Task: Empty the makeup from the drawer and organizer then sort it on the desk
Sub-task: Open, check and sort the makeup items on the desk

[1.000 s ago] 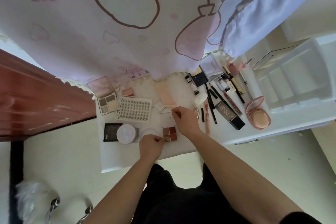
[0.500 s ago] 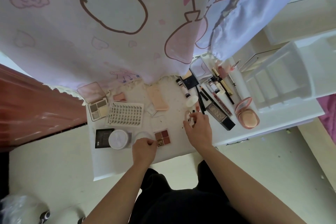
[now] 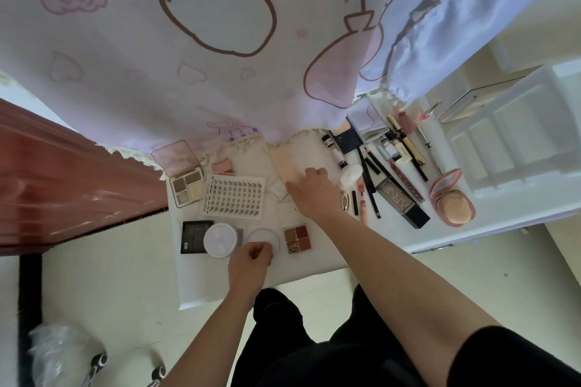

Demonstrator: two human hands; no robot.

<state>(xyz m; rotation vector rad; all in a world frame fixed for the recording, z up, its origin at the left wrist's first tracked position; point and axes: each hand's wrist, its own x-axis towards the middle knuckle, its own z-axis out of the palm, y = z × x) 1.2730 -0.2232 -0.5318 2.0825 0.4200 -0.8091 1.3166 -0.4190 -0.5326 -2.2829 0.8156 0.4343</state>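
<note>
Makeup lies spread on the white desk [image 3: 314, 264]. My left hand [image 3: 251, 261] has its fingers curled at the near edge of a clear round case [image 3: 267, 234], pinching it. It sits between a white round jar [image 3: 220, 239] and a red-brown eyeshadow quad [image 3: 295, 237]. My right hand [image 3: 311, 192] reaches further back, fingers resting on a flat peach palette [image 3: 283, 162], thumb spread to the left. A small gold ring-shaped item [image 3: 345, 201] lies just right of that wrist.
At the left are a lash tray [image 3: 232, 196], an open grey palette [image 3: 185, 185] and a black compact [image 3: 193, 236]. Pencils and tubes [image 3: 371, 185], a black box [image 3: 402, 203] and a pink cushion compact [image 3: 452, 203] lie right. The white organizer [image 3: 518, 141] stands far right, under a hanging curtain [image 3: 220, 56].
My right hand left the gold item by the pencils and moved left and back onto the peach palette. My left hand shifted left from the eyeshadow quad to the clear round case.
</note>
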